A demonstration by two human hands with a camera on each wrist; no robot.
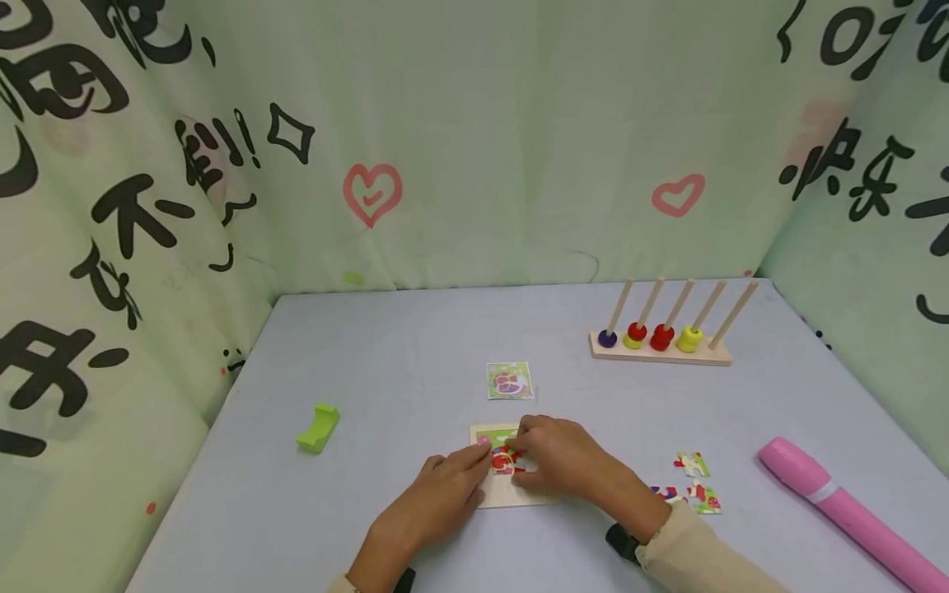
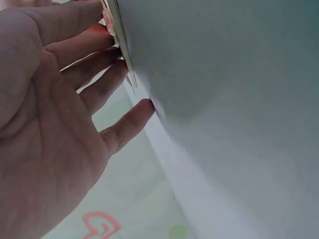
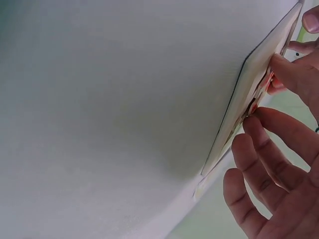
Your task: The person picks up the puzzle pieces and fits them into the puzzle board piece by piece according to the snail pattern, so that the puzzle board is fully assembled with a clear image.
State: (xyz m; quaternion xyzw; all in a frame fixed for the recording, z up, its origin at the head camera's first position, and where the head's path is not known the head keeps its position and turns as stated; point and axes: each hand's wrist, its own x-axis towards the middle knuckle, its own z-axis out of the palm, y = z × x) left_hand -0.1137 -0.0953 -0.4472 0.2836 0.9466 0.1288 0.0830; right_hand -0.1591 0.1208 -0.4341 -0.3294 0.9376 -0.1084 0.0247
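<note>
A small wooden jigsaw tray (image 1: 498,494) lies on the table, with colourful puzzle pieces (image 1: 504,461) partly filling its recess. My left hand (image 1: 439,497) rests its extended fingertips on the left side of the tray; in the left wrist view, the fingers (image 2: 79,50) reach its edge. From the right, my right hand (image 1: 567,461) pinches a puzzle piece over the recess between thumb and index finger. The right wrist view shows the thumb (image 3: 294,77) and index finger at that piece, the other fingers loosely bent. Both hands hide part of the picture.
Loose puzzle pieces (image 1: 704,497) lie right of my right forearm. Behind the tray is a picture card (image 1: 510,381). A green block (image 1: 319,428) sits to the left, a peg abacus (image 1: 660,354) at back right, and a long pink object (image 1: 853,511) along the right side.
</note>
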